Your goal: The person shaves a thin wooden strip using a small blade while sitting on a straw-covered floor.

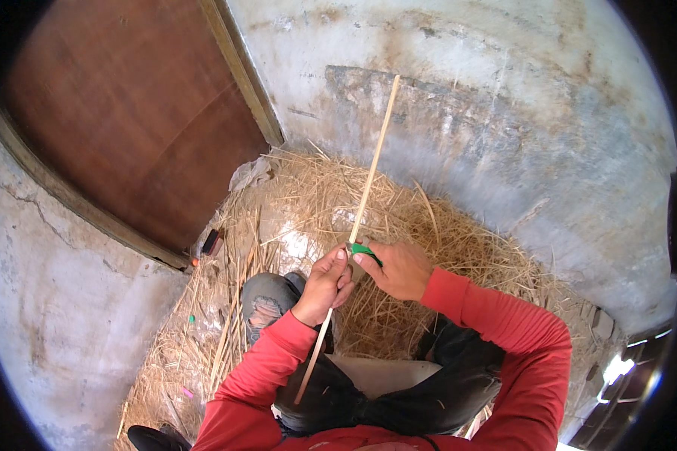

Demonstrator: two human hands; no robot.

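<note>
A long, pale strip of split bamboo or cane (pixel 374 159) runs slantwise from above my lap up towards the wall. My left hand (pixel 326 284) is closed around its lower middle, thumb on top. Just above that grip, my right hand (pixel 400 269) pinches a small bright green piece (pixel 367 255) against the strip. Whether the green piece is a tool's handle or a wrap, I cannot tell; my fingers cover part of it. Both hands almost touch, over my bent knees. The strip's lower end hangs over my dark trouser leg.
Loose shavings and thin strips (pixel 459 233) heap up between my legs and along the stained wall (pixel 534 113). More long strips (pixel 229 323) lie at left. A brown door (pixel 135 113) stands at the far left, with a small dark object (pixel 212 242) by its foot.
</note>
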